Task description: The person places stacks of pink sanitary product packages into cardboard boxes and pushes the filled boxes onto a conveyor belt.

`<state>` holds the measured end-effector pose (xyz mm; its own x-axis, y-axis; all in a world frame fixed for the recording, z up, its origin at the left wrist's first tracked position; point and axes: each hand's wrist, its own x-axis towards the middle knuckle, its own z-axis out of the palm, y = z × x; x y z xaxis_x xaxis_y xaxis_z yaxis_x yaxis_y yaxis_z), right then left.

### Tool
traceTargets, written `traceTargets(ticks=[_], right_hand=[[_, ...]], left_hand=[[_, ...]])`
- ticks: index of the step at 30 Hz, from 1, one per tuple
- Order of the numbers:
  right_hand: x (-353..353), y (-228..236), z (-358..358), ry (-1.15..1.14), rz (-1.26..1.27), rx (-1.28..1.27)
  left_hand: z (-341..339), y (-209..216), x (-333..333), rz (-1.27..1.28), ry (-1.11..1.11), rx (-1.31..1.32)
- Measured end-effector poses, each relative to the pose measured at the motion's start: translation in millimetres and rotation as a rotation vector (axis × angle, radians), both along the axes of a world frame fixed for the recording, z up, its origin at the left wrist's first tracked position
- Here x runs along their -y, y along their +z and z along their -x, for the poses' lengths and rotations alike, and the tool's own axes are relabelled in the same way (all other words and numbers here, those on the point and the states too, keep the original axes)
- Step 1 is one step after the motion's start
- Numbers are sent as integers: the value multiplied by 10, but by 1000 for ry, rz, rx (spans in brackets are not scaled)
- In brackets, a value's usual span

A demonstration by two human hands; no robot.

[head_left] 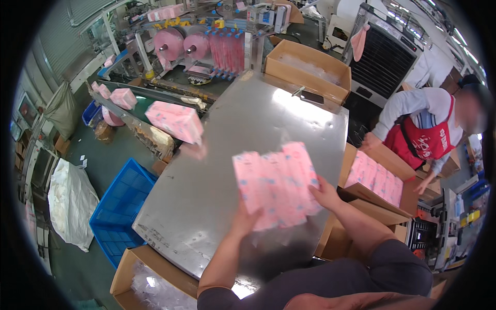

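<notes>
A row of soft pink plastic-wrapped packs (276,185) is held up above the near right part of the shiny steel table (206,186), clamped between the left hand (247,218) at its lower edge and the right hand (324,194) on its right end. Another pink pack (175,121) sits blurred at the table's left edge, an open cardboard box (307,70) at its far edge, and past its right edge a person in a red apron (423,137) bends over a carton of pink packs (377,181).

The table (227,155) is bare sheet metal, smooth and glossy, throwing back the lights. The packs (276,183) above it are wrapped in shiny pink plastic film. Right of the table, a box (385,163) is matt brown cardboard. Left of the table, the crate (121,206) is blue moulded plastic with a gridded floor.
</notes>
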<state>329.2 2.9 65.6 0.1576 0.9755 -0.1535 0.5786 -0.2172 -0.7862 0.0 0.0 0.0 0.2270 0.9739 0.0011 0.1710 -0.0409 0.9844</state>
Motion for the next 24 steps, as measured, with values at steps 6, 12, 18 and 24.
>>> traceTargets(ticks=[6, 12, 18, 24], right_hand=[[760, 450, -477, -25, 228, 261], [722, 446, -204, -72, 39, 332], [751, 357, -320, -14, 42, 319], [941, 278, -376, 42, 60, 293]], left_hand=[[-255, 961, -176, 25, -285, -316], [-112, 1189, -1847, -92, 376, -923], [57, 1080, -1134, -258, -187, -1106], [-29, 1181, 1101, -308, -366, -840]])
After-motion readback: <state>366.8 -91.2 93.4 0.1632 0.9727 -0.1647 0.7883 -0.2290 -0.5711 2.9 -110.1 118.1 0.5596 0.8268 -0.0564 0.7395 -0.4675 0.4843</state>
